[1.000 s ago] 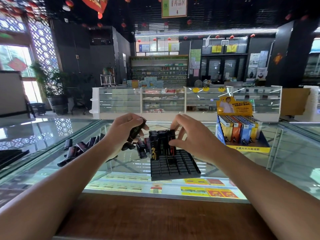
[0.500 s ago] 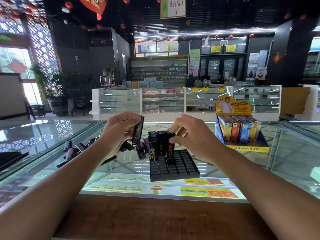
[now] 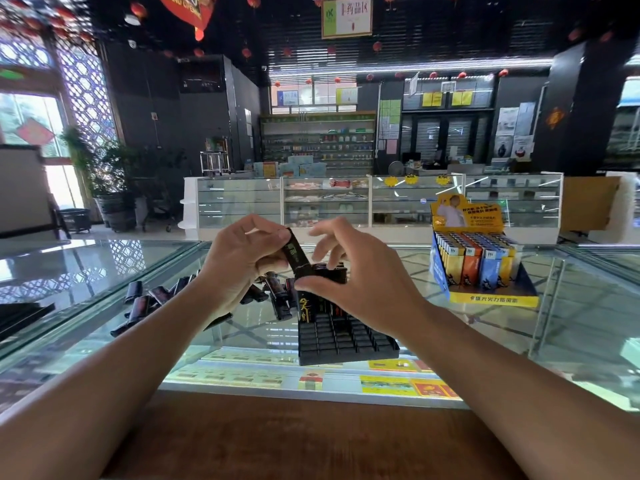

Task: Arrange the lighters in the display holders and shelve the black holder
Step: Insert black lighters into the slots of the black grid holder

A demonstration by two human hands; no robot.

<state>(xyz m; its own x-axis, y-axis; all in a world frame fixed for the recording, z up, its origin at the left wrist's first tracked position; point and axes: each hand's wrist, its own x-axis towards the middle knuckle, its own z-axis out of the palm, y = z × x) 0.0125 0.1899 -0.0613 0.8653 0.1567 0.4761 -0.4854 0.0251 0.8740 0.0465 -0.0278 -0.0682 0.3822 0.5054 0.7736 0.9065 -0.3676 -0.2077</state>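
Left hand [image 3: 242, 261]: fingers curled round a slim black lighter with gold print [image 3: 295, 252], held tilted, lower end toward the holder. Right hand [image 3: 356, 285]: fingers loosely spread and blurred, thumb tip against the lighter's lower end; nothing gripped.

Black plastic grid holder [image 3: 346, 341] sits on the glass counter [image 3: 571, 323] under my right hand. Upright black lighters [image 3: 306, 308] fill its far rows; the near slots are vacant. Loose dark lighters [image 3: 152, 296] lie on the glass left of it. Yellow display box of coloured lighters [image 3: 478, 268] stands well right.
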